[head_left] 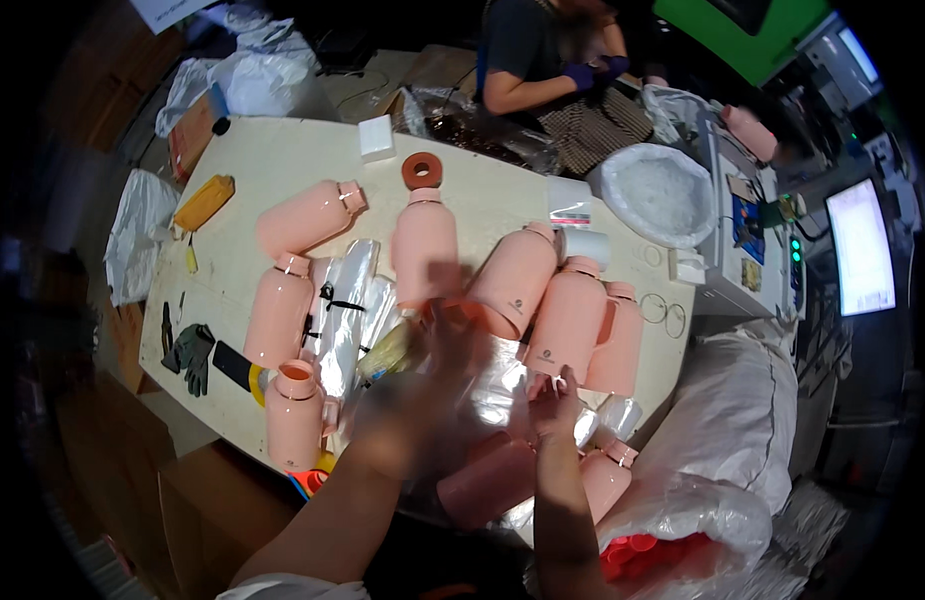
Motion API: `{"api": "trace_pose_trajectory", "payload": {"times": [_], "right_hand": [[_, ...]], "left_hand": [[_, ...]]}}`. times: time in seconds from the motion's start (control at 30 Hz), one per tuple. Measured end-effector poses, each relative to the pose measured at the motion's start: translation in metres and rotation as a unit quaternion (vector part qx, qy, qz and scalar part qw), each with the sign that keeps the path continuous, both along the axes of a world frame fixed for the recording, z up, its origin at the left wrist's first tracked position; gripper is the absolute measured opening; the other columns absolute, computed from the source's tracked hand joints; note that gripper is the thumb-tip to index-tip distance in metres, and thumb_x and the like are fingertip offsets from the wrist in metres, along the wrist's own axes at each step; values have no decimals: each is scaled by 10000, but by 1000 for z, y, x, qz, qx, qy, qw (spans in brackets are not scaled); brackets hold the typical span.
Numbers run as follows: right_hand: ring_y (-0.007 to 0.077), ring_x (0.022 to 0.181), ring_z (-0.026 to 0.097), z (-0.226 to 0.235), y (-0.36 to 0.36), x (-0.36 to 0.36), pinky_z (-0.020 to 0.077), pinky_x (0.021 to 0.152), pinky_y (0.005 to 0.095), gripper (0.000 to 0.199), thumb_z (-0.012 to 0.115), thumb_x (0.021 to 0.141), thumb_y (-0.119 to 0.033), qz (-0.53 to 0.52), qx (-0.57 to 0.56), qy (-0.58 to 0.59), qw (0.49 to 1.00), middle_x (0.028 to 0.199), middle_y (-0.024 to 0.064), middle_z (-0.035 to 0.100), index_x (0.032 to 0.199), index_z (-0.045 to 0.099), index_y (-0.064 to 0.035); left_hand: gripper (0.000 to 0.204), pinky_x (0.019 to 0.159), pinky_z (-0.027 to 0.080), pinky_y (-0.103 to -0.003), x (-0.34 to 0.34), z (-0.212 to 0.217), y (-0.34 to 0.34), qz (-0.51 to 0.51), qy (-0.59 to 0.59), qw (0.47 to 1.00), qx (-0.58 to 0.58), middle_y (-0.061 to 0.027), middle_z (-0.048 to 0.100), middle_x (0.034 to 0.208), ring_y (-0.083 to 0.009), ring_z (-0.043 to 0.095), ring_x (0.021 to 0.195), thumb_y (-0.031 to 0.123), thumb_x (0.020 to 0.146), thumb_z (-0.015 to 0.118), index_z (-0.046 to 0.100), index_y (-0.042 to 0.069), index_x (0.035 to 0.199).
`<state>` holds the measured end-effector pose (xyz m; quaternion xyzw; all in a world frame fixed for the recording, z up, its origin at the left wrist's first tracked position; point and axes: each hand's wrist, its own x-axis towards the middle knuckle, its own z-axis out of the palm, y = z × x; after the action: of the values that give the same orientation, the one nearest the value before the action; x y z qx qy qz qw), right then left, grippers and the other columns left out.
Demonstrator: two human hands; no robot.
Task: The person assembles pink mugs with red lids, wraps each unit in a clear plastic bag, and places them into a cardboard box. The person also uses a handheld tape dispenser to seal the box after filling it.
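Smeared by motion, my left hand (452, 345) is over the table's middle, beside the bases of a standing pink bottle (425, 245) and a tilted pink bottle (515, 280). How its fingers sit cannot be made out. My right hand (554, 408) is curled just below the base of another pink bottle (565, 315), at the edge of some clear plastic film (500, 385). What its fingers hold, if anything, is hidden. Between my forearms a darker-looking pink bottle (487, 480) lies near the table's front edge, partly under film. Clear plastic sleeves (347, 310) lie left of my left hand.
More pink bottles stand or lie left (279, 310) and right (604, 480). A dark glove (190, 355), yellow pouch (204, 203) and brown tape roll (422, 170) lie on the table (272, 150). A bag of red pieces (682, 520) stands front right. Across sits a person in purple gloves (592, 73).
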<state>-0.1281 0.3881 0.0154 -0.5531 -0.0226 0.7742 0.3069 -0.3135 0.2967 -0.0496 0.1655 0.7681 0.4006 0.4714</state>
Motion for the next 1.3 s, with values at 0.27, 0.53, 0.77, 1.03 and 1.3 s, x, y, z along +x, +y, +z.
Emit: {"api": "trace_pose_trajectory", "payload": {"times": [0.27,0.53,0.77,1.03,1.3], "right_hand": [[250,1059,678,-21,39,10,582,897,387,310,626,982,-222,37,33,117,992,1159,106,689,1239,591,-51],[255,1251,576,85,-25,46,472,1080,437,395,565,1011,-190,39,47,187,980,1349,114,605,1364,494,-27],[350,1333,471,140,-181,136,382,1136,514,527,588,967,-250,99,-151,254,950,1435,135,514,1430,435,-52],[355,1220,564,125,-230,160,457,1072,499,509,548,993,-341,173,-245,199,933,1317,171,599,1390,478,-30],[372,1250,517,117,-246,160,434,1088,523,537,521,999,-399,217,-137,133,957,1346,177,558,1379,475,-21]], "left_hand": [[327,809,532,-449,-18,-15,33,-25,135,989,-56,-197,647,1087,-359,632,953,102,867,588,595,23,1184],[339,837,524,-450,-4,19,-40,-9,242,970,28,-213,642,1104,-378,625,982,97,838,605,601,29,1170],[351,861,517,-451,104,46,-280,-86,298,950,-32,-228,638,1118,-395,618,1007,92,812,619,606,34,1158],[361,896,504,-449,188,54,-393,32,261,960,-94,-243,625,1148,-399,605,1066,96,797,639,604,35,1152],[357,852,496,-384,94,31,-471,647,-185,736,68,-101,648,1124,-239,609,969,330,966,630,561,67,1197]]}}
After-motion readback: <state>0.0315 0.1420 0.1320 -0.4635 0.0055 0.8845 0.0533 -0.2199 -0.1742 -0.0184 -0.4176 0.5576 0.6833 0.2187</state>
